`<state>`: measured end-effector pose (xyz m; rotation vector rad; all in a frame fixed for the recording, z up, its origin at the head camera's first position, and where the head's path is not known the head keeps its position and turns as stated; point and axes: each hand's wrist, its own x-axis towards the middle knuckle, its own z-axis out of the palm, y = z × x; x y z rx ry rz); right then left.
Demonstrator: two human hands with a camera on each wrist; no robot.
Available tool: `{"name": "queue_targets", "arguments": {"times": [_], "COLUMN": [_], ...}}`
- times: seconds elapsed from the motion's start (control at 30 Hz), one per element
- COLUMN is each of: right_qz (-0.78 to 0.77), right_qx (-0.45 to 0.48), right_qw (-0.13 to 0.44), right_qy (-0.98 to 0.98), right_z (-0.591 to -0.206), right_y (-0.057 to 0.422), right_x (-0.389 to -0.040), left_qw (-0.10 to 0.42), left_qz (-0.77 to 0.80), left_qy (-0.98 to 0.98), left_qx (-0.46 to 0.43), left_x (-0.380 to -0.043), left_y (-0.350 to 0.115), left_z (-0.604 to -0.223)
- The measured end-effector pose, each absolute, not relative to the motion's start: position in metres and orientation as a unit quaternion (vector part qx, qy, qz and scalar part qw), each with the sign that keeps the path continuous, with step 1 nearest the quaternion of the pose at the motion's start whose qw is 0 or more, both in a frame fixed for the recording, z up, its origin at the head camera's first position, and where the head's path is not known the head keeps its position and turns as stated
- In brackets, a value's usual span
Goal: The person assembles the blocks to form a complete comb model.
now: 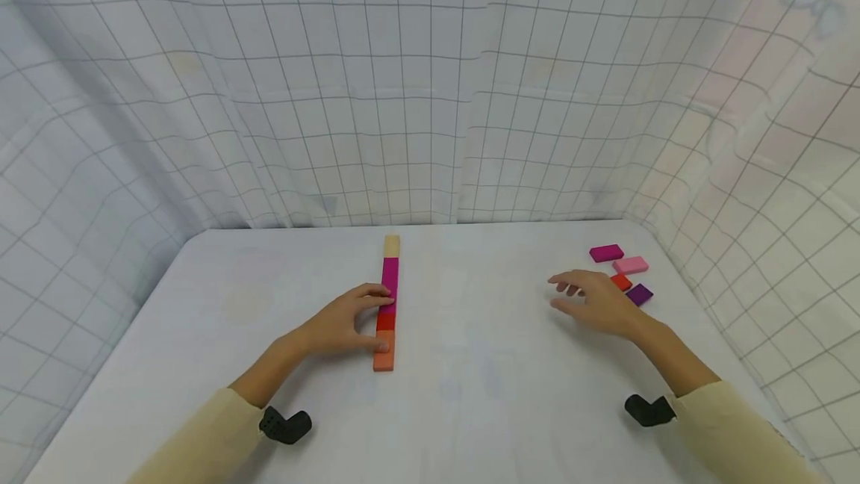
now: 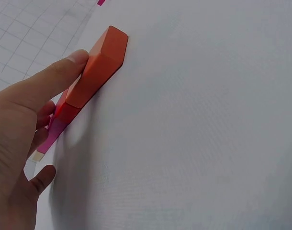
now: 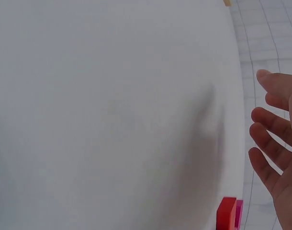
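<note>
A straight row of small flat blocks lies on the white table, left of its middle. From far to near it runs through a cream block (image 1: 392, 246), a magenta stretch (image 1: 390, 272), a red block (image 1: 386, 321) and an orange block (image 1: 384, 359). My left hand (image 1: 339, 323) rests at the row's left side, thumb touching the orange block and fingertips at the magenta part. In the left wrist view, the thumb lies along the orange block (image 2: 100, 67). My right hand (image 1: 598, 303) hovers over the table with loosely bent fingers, holding nothing, beside several loose blocks.
The loose blocks at the right are a magenta one (image 1: 607, 253), a pink one (image 1: 630, 265), a red one (image 1: 622, 281) and a purple one (image 1: 639, 294). White gridded curtains (image 1: 430, 95) surround the table's back and sides. Black devices (image 1: 285, 426) sit at both wrists.
</note>
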<state>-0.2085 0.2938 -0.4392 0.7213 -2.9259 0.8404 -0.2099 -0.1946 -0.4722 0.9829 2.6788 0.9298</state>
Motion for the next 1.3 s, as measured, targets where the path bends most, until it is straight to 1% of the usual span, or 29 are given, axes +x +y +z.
{"name": "queue_targets", "arguments": {"times": [0.17,0.43,0.6,0.77,0.97,1.13,1.23,1.3], "right_qz": [0.269,0.252,0.255,0.274,0.288,0.278,0.268,0.268], "right_qx": [0.21,0.176,0.147,0.147,0.151,0.156,0.17,0.183], "right_qw": [0.028,0.038,0.016,0.0,-0.041,-0.052,-0.079,-0.111], "right_qy": [-0.94,-0.951,-0.956,-0.95,-0.945,-0.946,-0.945,-0.939], "right_z": [-0.435,-0.434,-0.436,-0.439,-0.449,-0.452,-0.45,-0.447], "right_y": [0.322,0.363,0.387,0.405,0.414,0.415,0.418,0.42], "right_x": [-0.203,-0.192,-0.182,-0.172,-0.163,-0.159,-0.159,-0.158], "left_qw": [0.071,0.075,0.074,0.077,0.083,0.075,0.075,0.077], "left_qz": [0.306,0.32,0.323,0.324,0.319,0.317,0.319,0.319], "left_qy": [0.893,0.888,0.887,0.888,0.891,0.89,0.889,0.889], "left_qx": [0.323,0.321,0.322,0.317,0.313,0.318,0.32,0.32], "left_x": [-0.208,-0.207,-0.207,-0.206,-0.206,-0.207,-0.207,-0.207], "left_y": [-0.194,-0.196,-0.196,-0.195,-0.196,-0.197,-0.196,-0.196], "left_z": [-0.472,-0.471,-0.47,-0.471,-0.473,-0.474,-0.474,-0.473]}}
